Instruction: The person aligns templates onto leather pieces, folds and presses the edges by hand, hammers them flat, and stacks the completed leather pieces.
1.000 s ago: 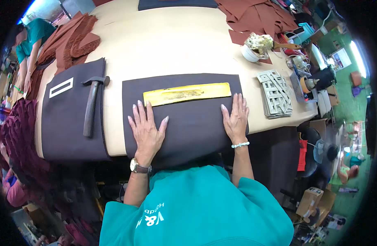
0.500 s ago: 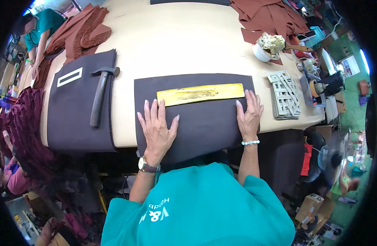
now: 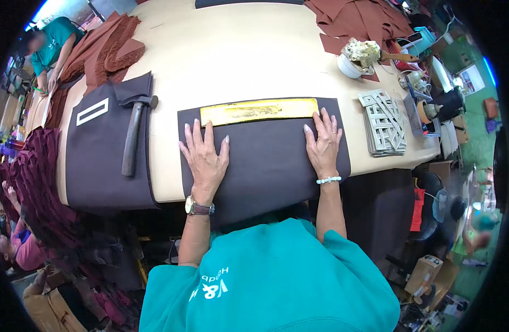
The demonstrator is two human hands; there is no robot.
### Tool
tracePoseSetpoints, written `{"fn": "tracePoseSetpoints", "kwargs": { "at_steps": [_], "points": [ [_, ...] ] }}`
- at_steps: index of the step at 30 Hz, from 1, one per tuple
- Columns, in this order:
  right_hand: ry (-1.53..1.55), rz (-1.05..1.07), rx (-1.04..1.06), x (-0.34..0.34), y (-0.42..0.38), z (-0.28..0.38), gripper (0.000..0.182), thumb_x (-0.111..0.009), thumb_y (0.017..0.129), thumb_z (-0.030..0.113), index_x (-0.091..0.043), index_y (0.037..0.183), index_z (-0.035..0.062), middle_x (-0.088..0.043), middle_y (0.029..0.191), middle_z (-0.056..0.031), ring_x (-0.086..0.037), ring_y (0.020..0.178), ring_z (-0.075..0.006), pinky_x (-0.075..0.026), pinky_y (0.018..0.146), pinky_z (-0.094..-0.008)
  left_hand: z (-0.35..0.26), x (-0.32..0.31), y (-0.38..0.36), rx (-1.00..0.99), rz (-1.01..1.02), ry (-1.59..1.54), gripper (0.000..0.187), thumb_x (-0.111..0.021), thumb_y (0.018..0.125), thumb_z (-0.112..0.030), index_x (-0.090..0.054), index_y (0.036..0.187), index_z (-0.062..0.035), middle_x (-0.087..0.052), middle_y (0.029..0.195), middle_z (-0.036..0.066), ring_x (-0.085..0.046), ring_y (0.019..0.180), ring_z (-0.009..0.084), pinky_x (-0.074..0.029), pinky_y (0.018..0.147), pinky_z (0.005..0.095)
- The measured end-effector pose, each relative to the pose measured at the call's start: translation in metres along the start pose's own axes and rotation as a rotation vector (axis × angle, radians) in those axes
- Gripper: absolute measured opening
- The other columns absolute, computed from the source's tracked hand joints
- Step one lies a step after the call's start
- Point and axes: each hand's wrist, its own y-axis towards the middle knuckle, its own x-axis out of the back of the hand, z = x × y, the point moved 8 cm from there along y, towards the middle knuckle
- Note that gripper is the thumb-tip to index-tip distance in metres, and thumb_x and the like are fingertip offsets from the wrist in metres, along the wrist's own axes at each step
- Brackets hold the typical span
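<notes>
A long yellow strip with a dark smear along its middle lies near the far edge of a dark sheet on the cream table. My left hand rests flat on the sheet with fingers spread, its fingertips at the strip's left end. My right hand lies spread near the strip's right end, fingertips beside its lower corner. Neither hand grips anything.
On the left, a hammer and a white rectangular frame lie on folded dark material. At right stand a white bowl with a brush and stacked patterned plates. A co-worker leans over the table's far left.
The yellow strip has moved slightly away from me and left, closer to the sheet's far edge. My right hand has shifted left and my left hand's fingers have moved with the strip.
</notes>
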Motion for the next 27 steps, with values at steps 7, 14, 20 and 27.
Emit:
{"fn": "tracePoseSetpoints", "kwargs": {
  "at_steps": [7,14,20,27],
  "points": [
    [-0.033,0.024,0.025,-0.0027,0.0014,0.0009,0.042,-0.055,0.086,0.026,-0.053,0.122,0.0061,-0.046,0.132,-0.0108,-0.035,0.125,-0.0393,-0.023,0.103,-0.0579,0.0002,0.0017,0.0018,0.005,0.011,0.002,0.051,-0.059,0.083,-0.033,-0.049,0.124,-0.0031,-0.042,0.130,0.021,-0.027,0.129,0.0408,-0.019,0.100,0.0636],
    [-0.051,0.046,0.028,-0.0037,0.0004,0.0035,0.045,-0.055,0.086,0.027,-0.050,0.126,0.0068,-0.044,0.135,-0.0109,-0.033,0.126,-0.0406,-0.021,0.103,-0.0590,-0.0006,0.0005,0.0014,-0.006,0.004,0.034,0.054,-0.058,0.084,-0.034,-0.048,0.125,-0.0011,-0.041,0.131,0.022,-0.026,0.130,0.0411,-0.020,0.100,0.0644],
    [-0.043,0.057,0.015,-0.0030,0.0004,0.0028,0.046,-0.054,0.086,0.029,-0.050,0.126,0.0079,-0.044,0.135,-0.0106,-0.032,0.127,-0.0401,-0.020,0.104,-0.0583,0.0002,-0.0022,0.0011,-0.013,-0.003,0.040,0.055,-0.055,0.084,-0.036,-0.047,0.126,-0.0004,-0.041,0.132,0.022,-0.027,0.129,0.0412,-0.019,0.100,0.0640],
    [-0.051,0.077,0.004,-0.0037,0.0026,0.0032,0.046,-0.053,0.087,0.033,-0.052,0.125,0.0088,-0.044,0.136,-0.0089,-0.033,0.128,-0.0372,-0.018,0.105,-0.0559,-0.0019,0.0053,0.0024,-0.001,-0.015,0.011,0.049,-0.057,0.083,-0.033,-0.051,0.123,-0.0055,-0.041,0.131,0.023,-0.029,0.128,0.0406,-0.021,0.100,0.0618]
  ]
}}
